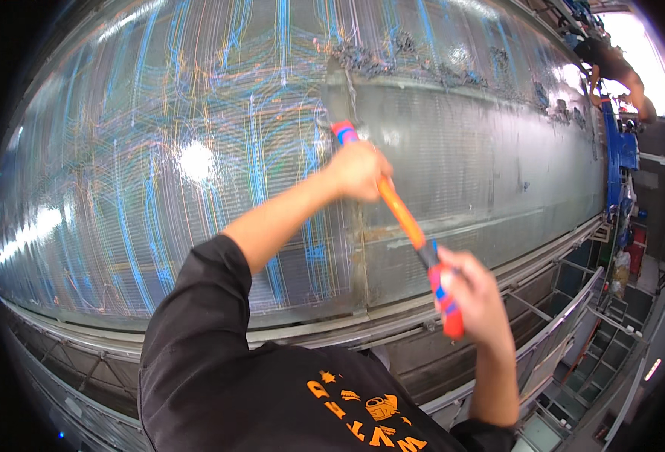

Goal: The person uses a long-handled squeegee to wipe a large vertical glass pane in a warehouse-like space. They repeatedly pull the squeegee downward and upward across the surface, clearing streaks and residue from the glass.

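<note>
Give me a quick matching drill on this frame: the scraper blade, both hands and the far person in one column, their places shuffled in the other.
Things:
1. left hand
2. right hand
3. scraper blade
4. other person

Places:
A. far upper right, beside the blue frame
B. pressed on the grey surface, near the dark clumps of debris
C. high on the orange handle, near the blade
D. at the red lower end of the handle

Pairs: 1-C, 2-D, 3-B, 4-A

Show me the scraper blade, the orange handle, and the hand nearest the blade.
scraper blade [339, 102], head view, middle of the grey blade.
orange handle [402, 217], head view, shaft between the hands.
left hand [360, 170], head view, back of the hand.
</note>
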A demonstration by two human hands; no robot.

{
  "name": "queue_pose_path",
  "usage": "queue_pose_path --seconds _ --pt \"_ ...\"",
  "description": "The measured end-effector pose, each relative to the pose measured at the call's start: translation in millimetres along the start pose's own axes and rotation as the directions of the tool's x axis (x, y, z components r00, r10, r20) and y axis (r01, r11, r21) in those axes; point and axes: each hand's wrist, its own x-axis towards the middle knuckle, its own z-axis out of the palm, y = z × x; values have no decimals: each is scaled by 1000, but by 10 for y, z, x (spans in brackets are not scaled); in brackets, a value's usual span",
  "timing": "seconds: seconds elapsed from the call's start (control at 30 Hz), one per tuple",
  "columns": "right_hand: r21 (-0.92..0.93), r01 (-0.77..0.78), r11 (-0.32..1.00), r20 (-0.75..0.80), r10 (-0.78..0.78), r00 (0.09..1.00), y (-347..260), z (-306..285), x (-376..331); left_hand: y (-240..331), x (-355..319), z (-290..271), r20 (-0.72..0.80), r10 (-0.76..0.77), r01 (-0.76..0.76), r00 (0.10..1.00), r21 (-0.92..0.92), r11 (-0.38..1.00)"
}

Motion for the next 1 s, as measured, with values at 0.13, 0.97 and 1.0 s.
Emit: queue_pose_path --seconds 0.13,0.97,1.0 --pt "202 -136 970 -129 164 978 863 145 -948 804 -447 506 60 90 -76 994 -211 974" --pt "-321 -54 946 -177 -4 984 -958 -286 926 -742 1212 -4 -58 -101 107 993 109 988" --pt "-202 -49 978 -144 20 989 -1032 -424 950 -602 1346 -117 -25 -109 112 994 148 983"
